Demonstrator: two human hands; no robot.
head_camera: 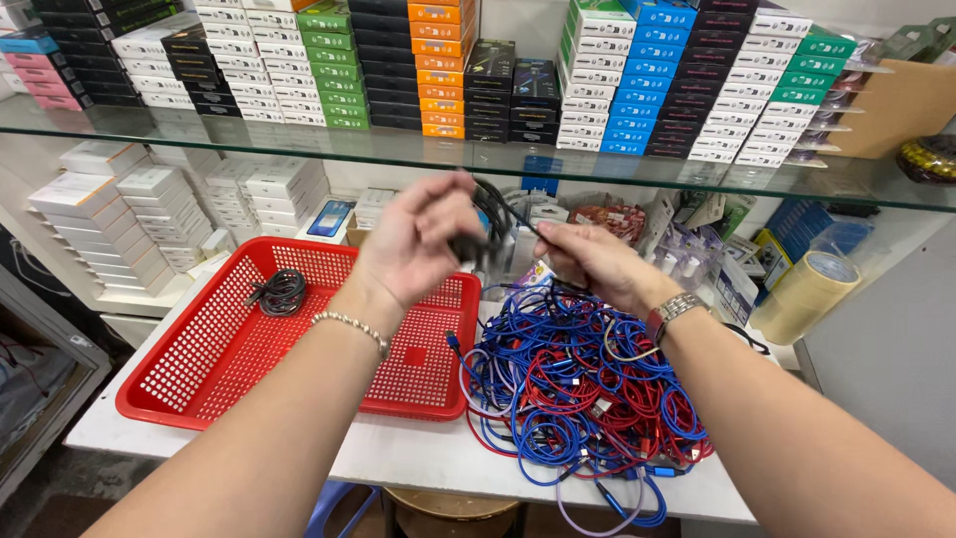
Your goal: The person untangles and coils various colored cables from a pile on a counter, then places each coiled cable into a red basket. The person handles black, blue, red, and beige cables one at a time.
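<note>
Black cable — looped, slanting between left hand and right hand.

Cable in hands: black.
Tray: bright red, perforated with a grid of small holes.
Coiled cable in tray: dark grey to black.
Cable heap: tangled blue and red, a few pale lilac and white strands.
Table top: white.
Stacked boxes on glass shelf: columns of white, black, green, orange, blue, pink.
Lower boxes: white.
Tape roll: tan.
Left wrist bracelet: silver beads.
Right wrist watch: silver metal band.
</note>
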